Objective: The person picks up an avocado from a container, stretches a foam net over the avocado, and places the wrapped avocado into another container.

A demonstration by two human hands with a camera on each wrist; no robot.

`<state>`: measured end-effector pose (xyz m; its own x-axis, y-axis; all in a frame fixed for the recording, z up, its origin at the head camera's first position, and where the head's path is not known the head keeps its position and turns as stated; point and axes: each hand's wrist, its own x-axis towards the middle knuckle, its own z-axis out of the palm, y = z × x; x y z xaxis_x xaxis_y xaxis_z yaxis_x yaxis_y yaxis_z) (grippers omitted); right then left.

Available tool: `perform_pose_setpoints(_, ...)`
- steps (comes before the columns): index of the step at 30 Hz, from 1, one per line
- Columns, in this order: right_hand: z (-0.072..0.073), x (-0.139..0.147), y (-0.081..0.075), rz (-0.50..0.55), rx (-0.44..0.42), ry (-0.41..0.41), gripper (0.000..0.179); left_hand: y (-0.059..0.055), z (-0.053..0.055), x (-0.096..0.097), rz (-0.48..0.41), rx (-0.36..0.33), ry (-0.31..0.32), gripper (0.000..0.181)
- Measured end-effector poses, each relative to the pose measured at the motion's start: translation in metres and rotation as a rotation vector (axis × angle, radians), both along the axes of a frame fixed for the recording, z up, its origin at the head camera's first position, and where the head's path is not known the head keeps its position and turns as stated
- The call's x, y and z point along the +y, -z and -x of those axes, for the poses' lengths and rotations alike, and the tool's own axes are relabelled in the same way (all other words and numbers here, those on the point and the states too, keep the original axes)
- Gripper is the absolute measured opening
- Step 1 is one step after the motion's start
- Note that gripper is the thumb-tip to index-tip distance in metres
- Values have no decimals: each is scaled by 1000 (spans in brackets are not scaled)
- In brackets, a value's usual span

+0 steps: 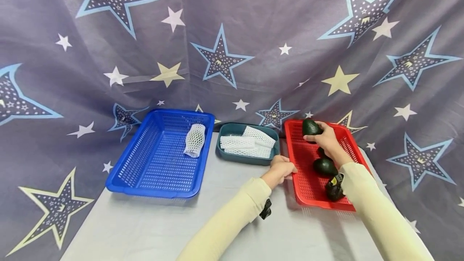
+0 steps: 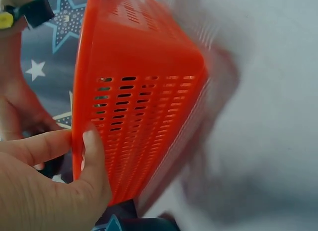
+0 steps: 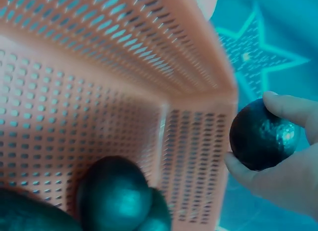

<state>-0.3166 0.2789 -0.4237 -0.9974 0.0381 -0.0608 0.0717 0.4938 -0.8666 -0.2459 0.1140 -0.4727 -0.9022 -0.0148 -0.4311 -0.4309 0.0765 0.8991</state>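
Observation:
A dark green avocado is pinched between the thumb and fingers of my right hand, raised over the far end of the red basket. In the right wrist view, the held avocado shows just beyond the basket's rim. My left hand grips the left rim of that basket, with thumb and fingers on either side of the edge in the left wrist view. Several more avocados, one of them a dark avocado, lie inside the basket below my right wrist.
A dark green tray with several white foam net sleeves stands left of the red basket. Further left is a blue basket holding an avocado in a foam net. A star-patterned curtain hangs behind the white table.

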Motion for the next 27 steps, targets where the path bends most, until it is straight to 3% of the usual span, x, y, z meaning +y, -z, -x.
perform_pose_setpoints(9, -22, -17, -32, 98, 72, 11, 77, 3, -5, 0, -27, 41, 9, 29)
perform_pose_setpoints(13, -29, -27, -44, 139, 117, 12, 74, 7, -5, -5, -60, 64, 56, 33)
perform_pose_setpoints(17, -35, -33, -51, 151, 146, -39, 71, 9, -2, -17, -75, 141, 99, 43)
perform_pose_setpoints(20, -39, -38, -55, 157, 160, -99, 69, 0, 3, -32, -132, 184, 88, 52)
perform_pose_setpoints(27, -47, -51, -51, 180, 119, -294, 68, -44, 14, -81, -286, 211, 7, 51)
